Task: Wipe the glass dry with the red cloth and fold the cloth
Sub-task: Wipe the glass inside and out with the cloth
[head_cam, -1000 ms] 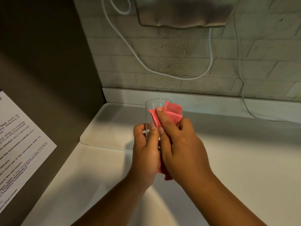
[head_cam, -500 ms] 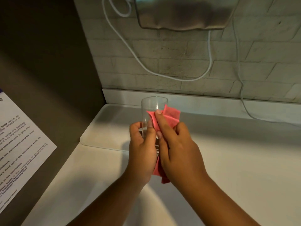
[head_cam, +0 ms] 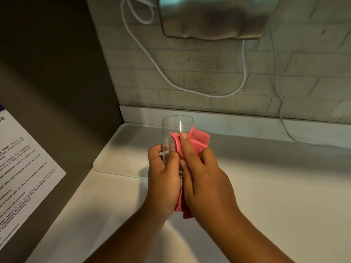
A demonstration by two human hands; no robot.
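White counter, left hand grip around glass, right hand pressing red cloth against it

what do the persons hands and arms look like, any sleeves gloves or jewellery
Both the left hand and the right hand are bare: no gloves, rings, watch or bracelets visible. Both forearms are uncovered to the frame's edge, no sleeves showing. Fingernails look short and unpainted.

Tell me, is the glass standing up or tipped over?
Upright: the glass has its open rim on top, held in the left hand.
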